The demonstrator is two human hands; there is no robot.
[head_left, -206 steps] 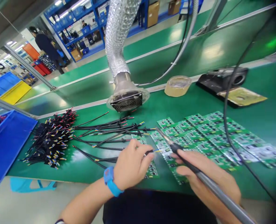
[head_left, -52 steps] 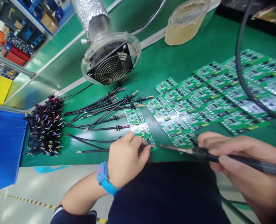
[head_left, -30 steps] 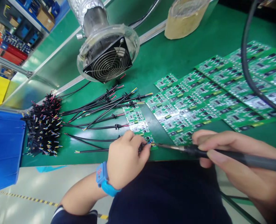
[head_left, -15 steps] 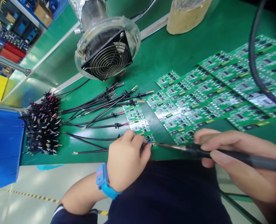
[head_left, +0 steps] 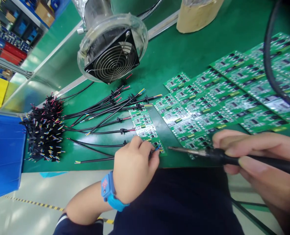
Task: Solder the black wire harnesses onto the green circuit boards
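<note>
My left hand, with a blue watch on its wrist, pinches a black cable whose coloured wire ends lie at the lower edge of a small green circuit board. My right hand is closed round the black handle of a soldering iron. The iron's tip points left and is a short way right of the wire ends, apart from them. Several black cables lie left of the board, some with red ends against its edge.
A round fume extractor with a fan grille hangs over the green table. Joined circuit boards spread to the right, under a looping black cord. At left are a cable bundle and a blue bin.
My right hand and the soldering iron have moved right, and the tip has come away from the wire ends. My left hand has stayed almost in place.
</note>
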